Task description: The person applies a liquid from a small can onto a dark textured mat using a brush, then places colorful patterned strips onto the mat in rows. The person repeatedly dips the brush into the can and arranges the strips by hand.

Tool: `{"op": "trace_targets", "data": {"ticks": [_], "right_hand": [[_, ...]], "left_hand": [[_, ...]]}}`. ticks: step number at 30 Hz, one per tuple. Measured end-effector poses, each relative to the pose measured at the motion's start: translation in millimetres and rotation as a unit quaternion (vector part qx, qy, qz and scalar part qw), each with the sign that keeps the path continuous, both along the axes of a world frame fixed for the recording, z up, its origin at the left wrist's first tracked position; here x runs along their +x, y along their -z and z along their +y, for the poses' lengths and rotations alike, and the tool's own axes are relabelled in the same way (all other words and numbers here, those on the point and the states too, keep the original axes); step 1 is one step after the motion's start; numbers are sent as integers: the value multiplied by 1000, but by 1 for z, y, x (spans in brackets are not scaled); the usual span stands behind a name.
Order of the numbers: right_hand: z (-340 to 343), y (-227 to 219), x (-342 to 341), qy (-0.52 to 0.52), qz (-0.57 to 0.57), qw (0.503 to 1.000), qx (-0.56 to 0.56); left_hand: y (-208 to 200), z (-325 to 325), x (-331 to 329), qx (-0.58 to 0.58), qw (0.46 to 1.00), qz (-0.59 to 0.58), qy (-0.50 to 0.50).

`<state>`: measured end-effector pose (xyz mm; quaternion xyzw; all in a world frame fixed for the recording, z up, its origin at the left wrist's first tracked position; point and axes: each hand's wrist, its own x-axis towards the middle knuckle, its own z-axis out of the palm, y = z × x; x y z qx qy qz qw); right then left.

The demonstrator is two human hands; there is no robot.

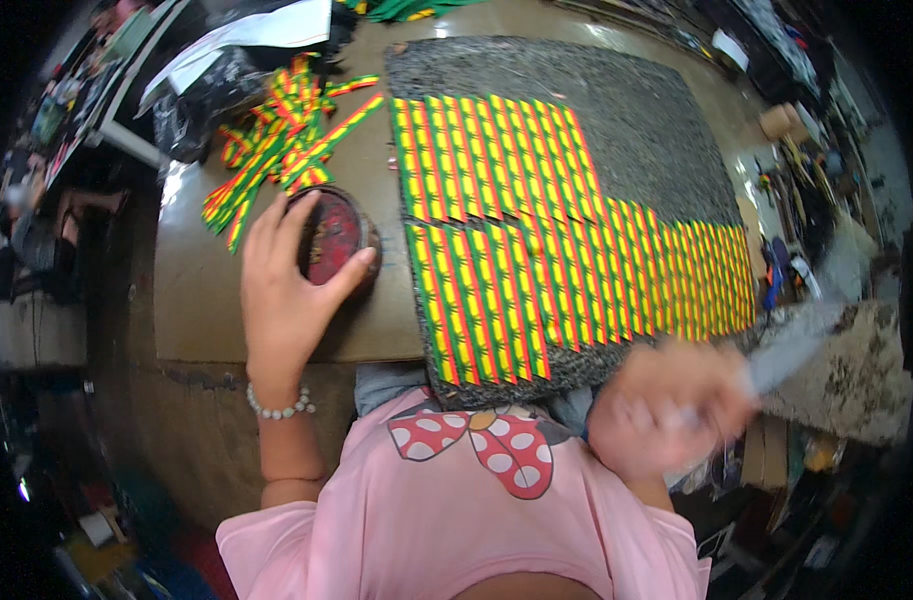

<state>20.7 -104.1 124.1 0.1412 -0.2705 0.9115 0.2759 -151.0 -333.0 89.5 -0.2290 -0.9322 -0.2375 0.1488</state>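
Note:
My left hand [288, 275] grips a round, dark-rimmed tub [334, 237], its thumb on the near right rim and its fingers on the far left side. The tub's inside is red and brown. At the right, my right hand [666, 405] is closed and smeared by motion. A pale, flat blade-like tool [791, 345], also blurred, sticks out of it to the upper right. Between the hands, rows of narrow red, yellow and green strips [496, 160] with dark leaf-like prints lie side by side on a rough dark grey board [641, 140].
A loose heap of similar strips [286, 140] lies beyond the tub on the brown table [206, 310]. Black plastic [211, 100] and a white sheet [246, 40] are at the far left. A stained slab [846, 380] and assorted clutter stand at the right.

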Motion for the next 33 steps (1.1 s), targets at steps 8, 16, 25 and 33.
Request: {"op": "trace_targets", "data": {"ticks": [8,16,25,33], "right_hand": [[-71,65,-125,-113,-356,917,137],[-81,74,-146,-113,-349,861,352],[-18,9,-143,-92,-325,675,656],[-36,-21,-158,51,-37,342,937]], "left_hand": [[4,1,-6,33,994,101,10],[3,-40,-26,288,927,-2,-240],[72,-147,-68,537,803,-44,-255],[84,-97,-3,268,945,130,-132]]}}
